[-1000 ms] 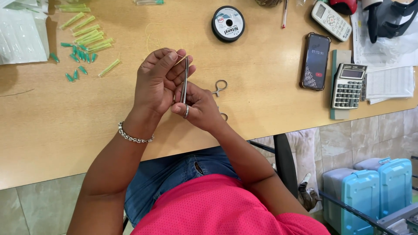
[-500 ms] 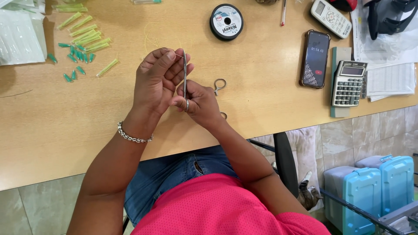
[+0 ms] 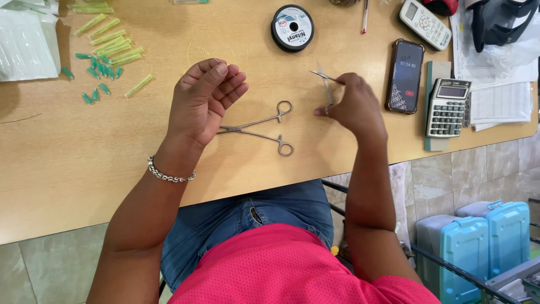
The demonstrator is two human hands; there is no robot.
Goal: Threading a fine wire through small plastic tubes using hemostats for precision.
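My hands have split apart since a moment ago. Right hand (image 3: 355, 107) now out to the right, fingers clamped on small steel scissors (image 3: 325, 84), blades up over the tabletop (image 3: 67, 163). Left hand (image 3: 203, 101) fingers curled together, pinching thin thread. Silver forceps (image 3: 259, 127) lie flat between both hands, handles spread

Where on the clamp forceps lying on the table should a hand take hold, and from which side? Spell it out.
Grip the forceps by the two finger rings, coming from the right. They lie flat on the wooden table with the rings pointing right and standing apart, free of anything. The tips run under the left hand, so that end is blocked. The right hand, already holding small scissors, is nearest.
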